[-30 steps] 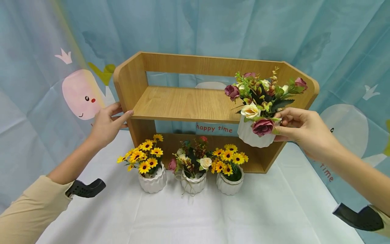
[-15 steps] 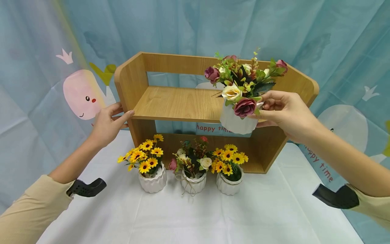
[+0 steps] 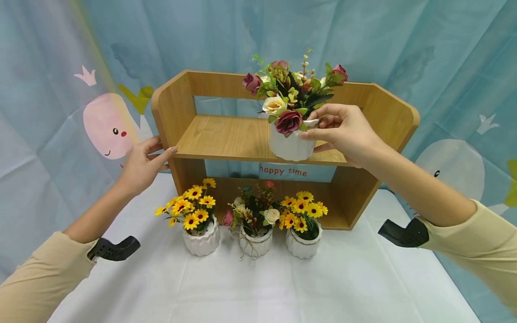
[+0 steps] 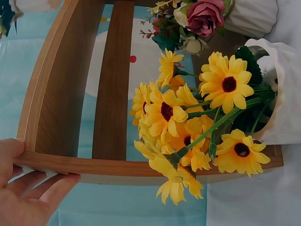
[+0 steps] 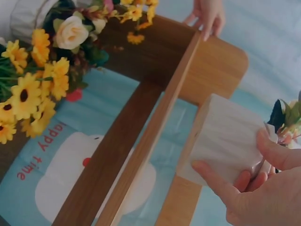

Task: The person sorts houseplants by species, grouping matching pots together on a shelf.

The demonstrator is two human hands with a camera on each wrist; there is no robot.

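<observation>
My right hand [image 3: 343, 132] pinches the rim of a white flowerpot [image 3: 291, 142] holding mauve and cream roses [image 3: 288, 122]. It holds the pot upright at the front of the upper board [image 3: 226, 134]; in the right wrist view the pot [image 5: 225, 139] appears apart from that board. My left hand [image 3: 143, 163] grips the front edge of the wooden shelf's left side panel [image 3: 173, 107], with the thumb by the upper board's corner. The left wrist view has the fingers [image 4: 51, 193] along the panel's outer face.
Three white pots stand in front of the shelf: yellow sunflowers on the left [image 3: 202, 240], mixed roses in the middle [image 3: 256, 242], sunflowers on the right [image 3: 304, 244]. They stand on a white tablecloth [image 3: 258, 291]. A blue printed curtain [image 3: 282, 36] hangs behind.
My right hand has carried the rose pot leftward and up, from the shelf's right end towards the middle of the upper board. The left hand has stayed put.
</observation>
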